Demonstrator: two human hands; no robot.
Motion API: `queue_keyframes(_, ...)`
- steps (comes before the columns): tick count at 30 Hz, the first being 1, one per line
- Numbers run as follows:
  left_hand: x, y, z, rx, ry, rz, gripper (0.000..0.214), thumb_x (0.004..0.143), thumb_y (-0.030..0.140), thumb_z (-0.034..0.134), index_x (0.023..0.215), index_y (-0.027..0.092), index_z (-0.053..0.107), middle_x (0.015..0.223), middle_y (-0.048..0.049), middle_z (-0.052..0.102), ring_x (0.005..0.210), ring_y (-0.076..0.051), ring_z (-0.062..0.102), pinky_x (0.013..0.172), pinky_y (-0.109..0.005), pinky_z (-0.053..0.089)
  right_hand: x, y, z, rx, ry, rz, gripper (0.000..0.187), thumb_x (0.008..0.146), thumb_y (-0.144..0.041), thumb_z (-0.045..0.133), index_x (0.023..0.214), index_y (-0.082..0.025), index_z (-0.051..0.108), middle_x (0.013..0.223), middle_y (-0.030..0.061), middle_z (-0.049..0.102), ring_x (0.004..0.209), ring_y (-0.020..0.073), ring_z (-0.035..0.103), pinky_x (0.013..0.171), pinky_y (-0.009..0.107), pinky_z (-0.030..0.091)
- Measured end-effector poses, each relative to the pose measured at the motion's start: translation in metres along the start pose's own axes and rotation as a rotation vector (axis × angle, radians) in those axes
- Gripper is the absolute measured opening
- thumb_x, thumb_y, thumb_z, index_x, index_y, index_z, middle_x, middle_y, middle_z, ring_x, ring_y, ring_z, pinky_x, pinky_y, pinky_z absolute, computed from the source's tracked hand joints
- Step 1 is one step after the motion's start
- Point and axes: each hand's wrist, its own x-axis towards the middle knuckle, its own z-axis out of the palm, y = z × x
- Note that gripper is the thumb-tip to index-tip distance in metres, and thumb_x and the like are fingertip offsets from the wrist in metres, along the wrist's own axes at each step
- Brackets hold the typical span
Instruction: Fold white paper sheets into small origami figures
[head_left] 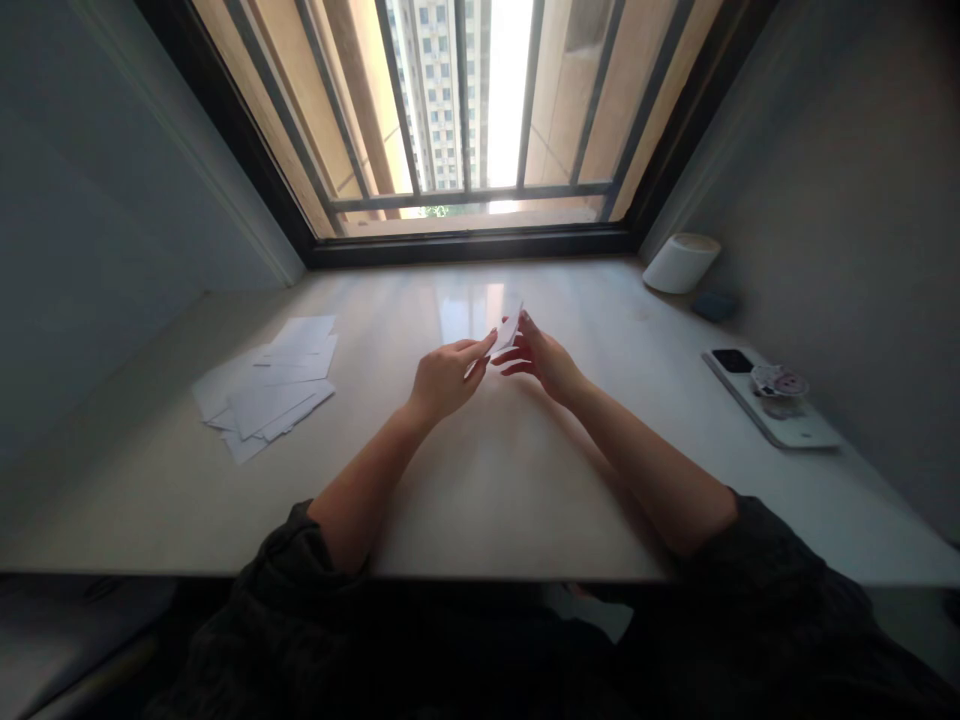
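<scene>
Pers. sits facing a barred window point(472, 246), landmark here, w/ both forearms over a pale, glossy bench point(517, 510) that runs up to its frame. L hand point(444, 380) and R hand point(551, 365) meet out in front of the window, approx. on its centre line, raised off the bench. Between them: a small white paper point(508, 333), tilted, far tip pointing up twd the window. L grip is closed on the paper's near end, thumb on top, fingers under. R hand is at the other end, thumb by the upper tip, other fingers curved and spread apart; can't tell if the R grip actually pinches the paper.

Straight out from the window's lower L corner: a loose, overlapping pile of white papers point(281, 395), approx. rectangular, edges at mixed angles. Just beside the window's lower R corner: a white cylindrical obj. point(677, 265), leaning, w/ a small dark obj. point(714, 304) next to it. Further from the window, same side: a white phone point(810, 430), back up, w/ a round attachment point(781, 380) on it. Dark sleeves point(285, 570) pushed up, farthest from the window.
</scene>
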Motion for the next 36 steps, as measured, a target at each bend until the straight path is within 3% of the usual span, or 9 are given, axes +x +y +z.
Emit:
queue_keyframes(4,0.0,0.0,0.0,-0.027,-0.031,0.009,0.042,0.094,0.04,0.046,0.133,0.031,0.056,0.125,-0.0039,0.065,0.106,-0.021,0.061,0.089,-0.028,0.042,0.0,-0.001,-0.002,0.041,0.004,0.037,0.058,0.073,-0.069,0.063,0.106,-0.022,0.063,0.095,0.0066,0.07,0.08,0.0192,0.069,0.064,0.027,0.054)
queue_keyframes(8,0.004,-0.004,-0.002,-0.056,-0.087,-0.045,0.033,0.087,0.05,0.057,0.106,0.028,0.072,0.107,-0.0036,0.07,0.093,-0.02,0.062,0.081,-0.026,0.043,0.0,-0.001,-0.005,0.038,0.009,0.013,0.051,0.073,-0.066,0.066,0.099,-0.022,0.067,0.104,0.0075,0.07,0.079,0.0166,0.067,0.068,0.028,0.054)
queue_keyframes(11,0.005,-0.005,-0.003,-0.06,-0.085,-0.051,0.032,0.086,0.051,0.058,0.095,0.025,0.074,0.098,-0.0039,0.071,0.083,-0.018,0.061,0.075,-0.026,0.042,0.0,-0.002,-0.006,0.05,-0.016,0.015,0.05,0.073,-0.065,0.066,0.097,-0.021,0.069,0.108,0.0083,0.07,0.08,0.0164,0.067,0.07,0.028,0.055)
queue_keyframes(17,0.001,-0.002,-0.002,0.06,-0.068,-0.012,0.042,0.093,0.048,0.046,0.13,0.033,0.059,0.114,-0.0051,0.069,0.097,-0.02,0.062,0.083,-0.026,0.041,-0.001,-0.004,-0.004,0.04,-0.034,0.056,0.056,0.072,-0.068,0.065,0.101,-0.02,0.07,0.104,0.0098,0.072,0.091,0.0215,0.069,0.077,0.032,0.056)
queue_keyframes(21,0.002,-0.005,0.0,-0.022,-0.057,-0.019,0.048,0.088,0.052,0.054,0.133,0.033,0.057,0.114,-0.0049,0.069,0.097,-0.021,0.063,0.084,-0.027,0.042,-0.001,-0.004,-0.004,0.042,-0.024,0.042,0.053,0.07,-0.068,0.067,0.1,-0.024,0.07,0.105,0.008,0.073,0.096,0.0228,0.068,0.08,0.034,0.056)
queue_keyframes(25,0.006,-0.014,0.001,-0.251,-0.069,-0.041,0.052,0.086,0.054,0.056,0.132,0.029,0.058,0.111,-0.0039,0.071,0.092,-0.019,0.064,0.084,-0.027,0.044,0.002,-0.001,-0.008,0.108,-0.037,0.047,0.052,0.071,-0.066,0.067,0.1,-0.024,0.07,0.098,0.0081,0.074,0.095,0.0252,0.069,0.079,0.036,0.056)
queue_keyframes(31,0.011,-0.018,-0.002,-0.444,-0.049,-0.112,0.048,0.088,0.057,0.049,0.117,0.024,0.069,0.098,-0.0022,0.073,0.09,-0.017,0.064,0.08,-0.024,0.045,0.006,0.002,-0.012,0.108,-0.017,0.036,0.042,0.072,-0.061,0.07,0.094,-0.025,0.07,0.089,0.0068,0.074,0.086,0.0244,0.071,0.073,0.036,0.055)
queue_keyframes(36,0.012,-0.022,-0.004,-0.534,-0.045,-0.163,0.054,0.088,0.062,0.043,0.087,0.017,0.072,0.08,-0.0036,0.07,0.082,-0.018,0.063,0.071,-0.024,0.045,0.01,0.006,-0.016,0.071,-0.007,-0.004,0.044,0.069,-0.064,0.071,0.082,-0.022,0.071,0.083,0.0074,0.072,0.08,0.023,0.068,0.069,0.035,0.055)
